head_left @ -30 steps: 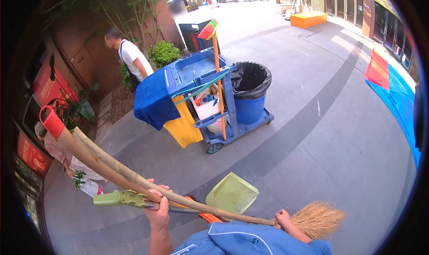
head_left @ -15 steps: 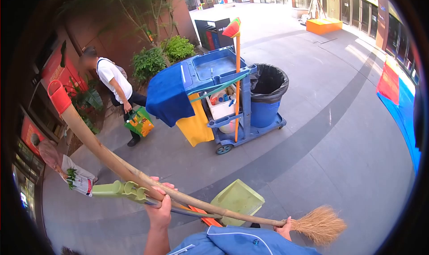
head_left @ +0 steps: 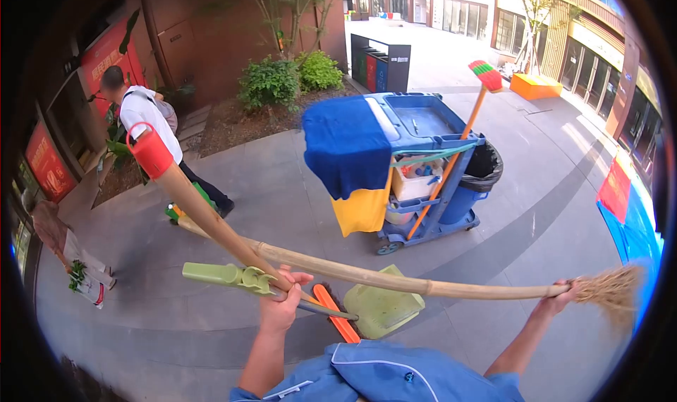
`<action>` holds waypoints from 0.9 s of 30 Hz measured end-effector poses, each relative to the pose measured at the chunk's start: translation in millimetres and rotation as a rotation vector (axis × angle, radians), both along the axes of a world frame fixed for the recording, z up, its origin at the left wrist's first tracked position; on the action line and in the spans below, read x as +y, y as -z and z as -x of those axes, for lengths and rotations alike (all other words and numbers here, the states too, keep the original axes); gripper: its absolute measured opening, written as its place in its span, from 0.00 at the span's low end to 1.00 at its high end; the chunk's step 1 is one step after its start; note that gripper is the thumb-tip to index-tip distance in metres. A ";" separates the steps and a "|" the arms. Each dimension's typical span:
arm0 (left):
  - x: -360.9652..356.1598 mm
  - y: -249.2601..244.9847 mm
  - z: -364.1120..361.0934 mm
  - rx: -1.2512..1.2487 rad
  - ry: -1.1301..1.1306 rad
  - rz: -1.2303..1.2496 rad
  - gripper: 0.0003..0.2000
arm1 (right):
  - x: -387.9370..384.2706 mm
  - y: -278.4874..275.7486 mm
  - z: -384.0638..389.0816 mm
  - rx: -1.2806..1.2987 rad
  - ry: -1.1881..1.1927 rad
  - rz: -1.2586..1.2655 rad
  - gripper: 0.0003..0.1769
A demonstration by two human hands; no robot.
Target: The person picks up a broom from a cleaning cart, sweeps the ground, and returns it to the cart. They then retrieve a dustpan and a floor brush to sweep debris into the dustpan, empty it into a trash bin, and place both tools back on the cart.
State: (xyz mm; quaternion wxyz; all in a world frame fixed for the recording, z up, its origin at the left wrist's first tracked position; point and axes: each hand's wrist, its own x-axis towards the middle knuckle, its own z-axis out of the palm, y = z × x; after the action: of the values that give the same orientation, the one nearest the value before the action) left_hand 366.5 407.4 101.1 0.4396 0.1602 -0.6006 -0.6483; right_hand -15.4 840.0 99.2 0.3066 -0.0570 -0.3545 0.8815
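My left hand [head_left: 283, 303] is wrapped round a thick wooden pole [head_left: 218, 226] with a red end cap [head_left: 150, 154] and the handle of a green dustpan [head_left: 381, 302]. A green clip [head_left: 229, 275] sits on that handle beside my fingers. My right hand [head_left: 559, 297] grips a long bamboo-handled straw broom [head_left: 423, 286] just above its bristles [head_left: 612, 295], at the right. The bamboo handle crosses in front of me, behind the thick pole. An orange brush head [head_left: 337, 313] lies beside the dustpan near the ground.
Ahead stands a blue cleaning cart [head_left: 423, 123] with cloths, a black-lined bin [head_left: 465, 190] and an upright orange-handled broom [head_left: 451, 159]. One person [head_left: 151, 116] walks at the left with a green bag; another [head_left: 56, 236] carries a white bag. Shrubs [head_left: 270, 84] and bins [head_left: 381, 63] stand behind.
My right hand has swung the straw broom up and to the right, spreading it from the thick pole. The cart appears further right. The person in white has moved, back now turned more.
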 end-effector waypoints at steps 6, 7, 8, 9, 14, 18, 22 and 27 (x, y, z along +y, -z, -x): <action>-89.8 26.7 -64.4 0.070 -0.224 -0.008 0.10 | -29.7 -99.8 94.4 0.275 -0.170 -0.124 0.09; -105.2 32.8 -79.1 0.035 -0.294 0.008 0.10 | -36.8 -110.5 112.5 0.309 -0.235 -0.158 0.08; -120.7 37.9 -92.4 0.027 -0.356 0.004 0.10 | -42.0 -117.5 130.4 0.341 -0.306 -0.186 0.07; -137.4 41.8 -101.6 -0.016 -0.413 0.025 0.10 | -46.8 -120.7 159.2 0.338 -0.286 -0.254 0.06; -218.4 54.3 -134.4 -0.186 -0.675 0.063 0.07 | -268.8 -201.6 75.2 0.288 0.081 -0.458 0.12; -282.1 59.1 -166.0 -0.312 -0.766 0.084 0.09 | -382.4 -222.7 90.5 0.557 -0.032 -0.535 0.13; -330.0 51.9 -183.5 -0.480 -0.951 0.127 0.06 | -474.1 -226.1 118.9 0.381 -0.037 -0.660 0.13; -395.5 53.3 -207.2 -0.521 -1.065 0.096 0.07 | -590.8 -223.3 131.0 0.348 0.011 -0.807 0.14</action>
State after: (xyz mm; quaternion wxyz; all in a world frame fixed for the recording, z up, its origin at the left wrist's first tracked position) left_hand 573.7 11.8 47.8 0.5493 0.5729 -0.5545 -0.2500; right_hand -146.4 249.2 322.4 0.3643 0.2148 -0.6132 0.6672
